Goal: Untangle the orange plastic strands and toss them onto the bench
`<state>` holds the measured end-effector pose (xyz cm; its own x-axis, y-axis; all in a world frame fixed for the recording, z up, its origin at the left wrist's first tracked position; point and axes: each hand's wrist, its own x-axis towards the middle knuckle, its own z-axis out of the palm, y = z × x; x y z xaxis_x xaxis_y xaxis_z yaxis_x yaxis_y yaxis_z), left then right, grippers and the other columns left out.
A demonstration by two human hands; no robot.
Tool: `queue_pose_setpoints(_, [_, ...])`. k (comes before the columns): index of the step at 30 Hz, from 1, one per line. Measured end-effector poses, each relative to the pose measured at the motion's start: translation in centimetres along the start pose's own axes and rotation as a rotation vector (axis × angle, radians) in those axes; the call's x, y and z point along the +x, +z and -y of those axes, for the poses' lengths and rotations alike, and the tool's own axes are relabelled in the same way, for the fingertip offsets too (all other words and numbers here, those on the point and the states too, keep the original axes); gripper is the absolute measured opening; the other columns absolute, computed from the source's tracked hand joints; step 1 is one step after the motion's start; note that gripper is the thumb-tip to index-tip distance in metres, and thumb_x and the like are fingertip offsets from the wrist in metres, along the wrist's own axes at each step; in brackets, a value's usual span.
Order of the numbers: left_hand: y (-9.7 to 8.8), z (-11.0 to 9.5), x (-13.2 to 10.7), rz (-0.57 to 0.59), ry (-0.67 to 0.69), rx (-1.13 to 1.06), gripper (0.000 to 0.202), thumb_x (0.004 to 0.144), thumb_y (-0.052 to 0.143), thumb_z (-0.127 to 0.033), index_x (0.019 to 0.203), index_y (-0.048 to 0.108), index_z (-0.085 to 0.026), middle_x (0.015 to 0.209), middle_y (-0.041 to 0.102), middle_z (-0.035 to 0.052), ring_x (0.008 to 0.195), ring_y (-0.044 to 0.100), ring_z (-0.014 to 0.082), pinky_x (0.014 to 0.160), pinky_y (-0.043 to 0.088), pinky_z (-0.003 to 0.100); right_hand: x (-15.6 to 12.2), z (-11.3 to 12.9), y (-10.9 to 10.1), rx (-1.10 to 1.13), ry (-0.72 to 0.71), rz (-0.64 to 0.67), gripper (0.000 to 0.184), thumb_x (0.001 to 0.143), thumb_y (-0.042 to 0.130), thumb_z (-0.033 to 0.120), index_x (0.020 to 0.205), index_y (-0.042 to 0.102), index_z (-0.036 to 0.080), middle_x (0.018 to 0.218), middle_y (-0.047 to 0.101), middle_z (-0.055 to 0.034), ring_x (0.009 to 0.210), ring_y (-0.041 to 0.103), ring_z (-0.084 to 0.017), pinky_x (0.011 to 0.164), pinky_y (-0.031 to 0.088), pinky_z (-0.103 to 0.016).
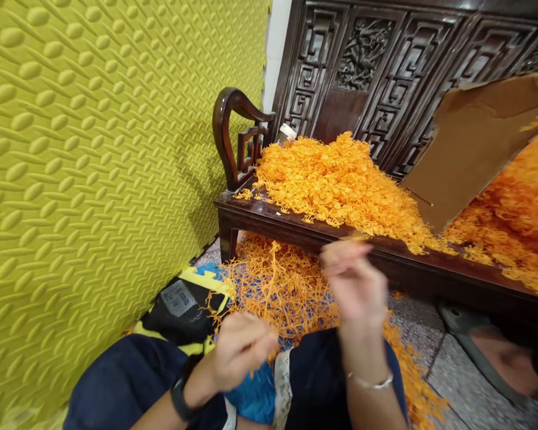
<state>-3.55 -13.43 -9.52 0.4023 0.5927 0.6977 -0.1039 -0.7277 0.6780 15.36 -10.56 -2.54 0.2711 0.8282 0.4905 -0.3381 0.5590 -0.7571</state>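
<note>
My left hand (245,351), in a dark wristband, is closed low in front of my knees. An orange branched stem (272,278) rises just beyond it and seems to run down into the fist; the grip itself is hidden. Blurred by motion, my right hand (356,280) is raised near the bench's front edge with fingers pinched. A small orange piece (359,237) shows at its fingertips. Behind it a heap of small orange branched pieces (336,179) lies on the dark wooden bench (269,209). Tangled orange stems (296,286) cover the floor below.
Yellow textured matting (94,149) stands along the left. A brown cardboard sheet (479,131) leans on the bench, with more orange pieces (520,203) beyond it. A black bag (174,310) lies at the left. Another person's sandalled foot (502,352) is at the right.
</note>
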Motion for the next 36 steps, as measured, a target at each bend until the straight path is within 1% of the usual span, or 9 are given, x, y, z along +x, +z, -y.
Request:
queue_pose_setpoints(3, [-0.1,-0.7,0.0,0.056,0.096,-0.046,0.037,0.096,0.039,-0.029,0.073,0.065,-0.015,0.053,0.061,0.0026,0.046,0.054,0.0111,0.051,0.043,0.022,1.9,3.4,-3.1,-0.005,-0.441,-0.273,0.014,0.07,0.073,0.022,0.063,0.06,0.023,0.058,0.042,0.0052,0.05,0.038,-0.007,0.046,0.033,-0.019])
queue_pose_setpoints(6, [-0.5,-0.5,0.6,-0.04,-0.115,-0.017,0.032,0.094,0.045,-0.036,0.087,0.068,-0.015,0.051,0.059,-0.001,0.039,0.049,0.0081,0.043,0.038,0.019,1.5,4.4,-3.8,-0.291,-0.709,-0.465,0.007,0.075,0.071,0.021,0.081,0.068,0.023,0.069,0.058,0.003,0.055,0.05,-0.01,0.051,0.042,-0.025])
queue_pose_setpoints(12, [-1.6,0.8,1.5,-0.307,-0.339,0.114,0.023,0.084,0.062,-0.037,0.093,0.068,-0.017,0.044,0.037,-0.0087,0.038,0.031,0.0068,0.038,0.024,0.02,0.9,1.5,-4.3,-1.105,-0.22,0.01,0.02,0.079,0.067,0.038,0.082,0.071,0.018,0.099,0.068,-0.0069,0.083,0.063,-0.02,0.07,0.05,-0.033])
queue_pose_setpoints(15, [-2.1,0.9,1.3,-0.365,-0.299,0.213,0.021,0.08,0.068,-0.032,0.095,0.067,-0.018,0.048,0.039,-0.0088,0.041,0.031,0.0063,0.04,0.026,0.02,1.5,0.5,-4.8,-1.343,-0.191,0.021,0.03,0.081,0.061,0.045,0.074,0.071,0.017,0.101,0.066,-0.0096,0.077,0.062,-0.019,0.067,0.048,-0.033])
queue_pose_setpoints(17, [-2.2,0.9,1.2,-0.374,-0.236,0.298,0.022,0.078,0.07,-0.028,0.098,0.067,-0.019,0.052,0.046,-0.0079,0.042,0.035,0.006,0.042,0.029,0.02,1.5,0.3,-3.9,-1.304,-0.215,0.05,0.029,0.083,0.06,0.043,0.074,0.069,0.017,0.098,0.066,-0.0097,0.081,0.062,-0.02,0.071,0.047,-0.033])
queue_pose_setpoints(23, [-2.2,1.2,0.9,-0.239,-0.025,0.42,0.026,0.083,0.062,-0.014,0.108,0.063,-0.02,0.075,0.066,-0.0005,0.052,0.052,0.0078,0.055,0.041,0.02,-3.1,-1.1,2.5,-0.779,0.148,0.631,0.017,0.083,0.062,0.036,0.083,0.068,0.02,0.079,0.068,-0.0017,0.073,0.063,-0.014,0.066,0.048,-0.026])
queue_pose_setpoints(27, [-2.4,0.9,1.0,-0.316,-0.198,0.212,0.045,0.075,0.07,-0.019,0.117,0.054,-0.021,0.059,0.053,-0.0069,0.049,0.046,0.0082,0.053,0.038,0.02,-4.3,-2.4,4.7,-0.765,-0.072,0.395,0.025,0.086,0.06,0.029,0.063,0.06,0.017,0.061,0.059,0.0019,0.057,0.054,-0.01,0.057,0.042,-0.023])
queue_pose_setpoints(32, [-3.7,0.4,1.6,-0.48,-0.365,-0.312,0.042,0.08,0.054,-0.042,0.112,0.049,-0.016,0.058,0.044,-0.0056,0.053,0.038,0.0111,0.053,0.032,0.024,7.9,-2.1,4.0,-1.027,-0.289,-0.06,0.018,0.085,0.058,0.031,0.086,0.064,0.013,0.089,0.064,-0.0074,0.077,0.055,-0.013,0.077,0.042,-0.027])
queue_pose_setpoints(36, [-4.5,0.6,2.2,-0.534,-0.392,-0.522,0.045,0.067,0.051,-0.028,0.111,0.045,-0.018,0.068,0.051,-0.0017,0.066,0.044,0.0148,0.062,0.036,0.027,17.7,-1.7,1.9,-1.091,-0.166,-0.17,0.073,0.066,0.073,0.009,0.13,0.042,-0.007,0.13,0.042,-0.0327,0.105,0.05,-0.024,0.099,0.028,-0.041])
